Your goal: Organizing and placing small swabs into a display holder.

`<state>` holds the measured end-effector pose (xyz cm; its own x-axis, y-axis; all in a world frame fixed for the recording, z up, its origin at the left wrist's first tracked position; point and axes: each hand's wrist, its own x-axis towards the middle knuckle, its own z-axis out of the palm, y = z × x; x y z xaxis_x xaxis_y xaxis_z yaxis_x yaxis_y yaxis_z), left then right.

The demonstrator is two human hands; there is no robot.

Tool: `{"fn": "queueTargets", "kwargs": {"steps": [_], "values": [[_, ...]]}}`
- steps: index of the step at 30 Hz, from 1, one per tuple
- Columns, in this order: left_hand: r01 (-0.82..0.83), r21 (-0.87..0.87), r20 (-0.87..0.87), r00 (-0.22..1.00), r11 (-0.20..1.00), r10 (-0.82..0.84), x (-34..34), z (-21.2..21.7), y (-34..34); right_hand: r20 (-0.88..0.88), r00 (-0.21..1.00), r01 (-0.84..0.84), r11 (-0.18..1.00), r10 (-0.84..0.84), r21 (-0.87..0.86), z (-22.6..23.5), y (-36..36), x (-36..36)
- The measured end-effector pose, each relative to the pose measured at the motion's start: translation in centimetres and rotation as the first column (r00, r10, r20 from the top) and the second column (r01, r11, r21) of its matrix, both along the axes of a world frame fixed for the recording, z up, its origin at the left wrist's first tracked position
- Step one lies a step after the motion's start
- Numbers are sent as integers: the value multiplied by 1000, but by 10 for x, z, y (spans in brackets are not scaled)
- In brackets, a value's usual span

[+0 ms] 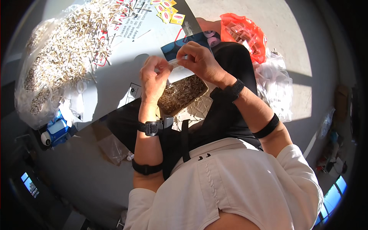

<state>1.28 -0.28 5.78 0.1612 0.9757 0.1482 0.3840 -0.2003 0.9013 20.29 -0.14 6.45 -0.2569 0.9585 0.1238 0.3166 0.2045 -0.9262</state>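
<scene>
The left hand point(154, 81) and the right hand point(203, 63) are raised close together in front of the person, above the lap, with the thumb and forefinger of each pinched narrow. Between the fingertips they hold a small pale piece point(175, 64), slightly see-through, its exact kind too small to tell; the other fingers of both hands are curled. Just below the hands, between the person's legs, is an open brown box point(196, 99) filled with short, thin sticks, set at a slant, with more loose sticks point(199, 109) on a pale surface beside it. A pale table point(126, 63) marked with dark and red lettering lies ahead and to the left, partly in shadow. On its left side a large heap of sticks point(73, 50) spills from a clear bag point(26, 96), some of them scattered toward the middle. Yellow, red and white cards point(166, 13) overlap at the far edge, and a blue and white package point(57, 130) is at the near left corner. Beyond the right knee, a red bag point(261, 44) gapes open around small reddish packets point(238, 32); just beside it, nearer the person, is a whitish plastic bag point(274, 82) on the sunlit floor point(293, 42).
</scene>
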Motion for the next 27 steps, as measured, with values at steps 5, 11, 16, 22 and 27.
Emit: {"fn": "queueTargets", "kwargs": {"steps": [5,11,16,22,27], "values": [[-58,-527,291,925,848,244,18,13,-3,-261,965,-61,954,-18,-292,-11,2,-2],[-8,-544,340,912,839,229,13,4,-2,-409,912,-149,906,-28,-395,-6,-1,-5],[88,-293,386,922,952,33,5,-3,-2,-399,913,-64,941,-80,-333,-4,-1,-6],[28,89,-105,994,996,-19,7,7,-6,104,991,-99,987,86,127,-6,5,0],[128,218,-350,936,967,-45,14,18,-3,203,973,-155,967,113,203,-8,1,-3]]}}
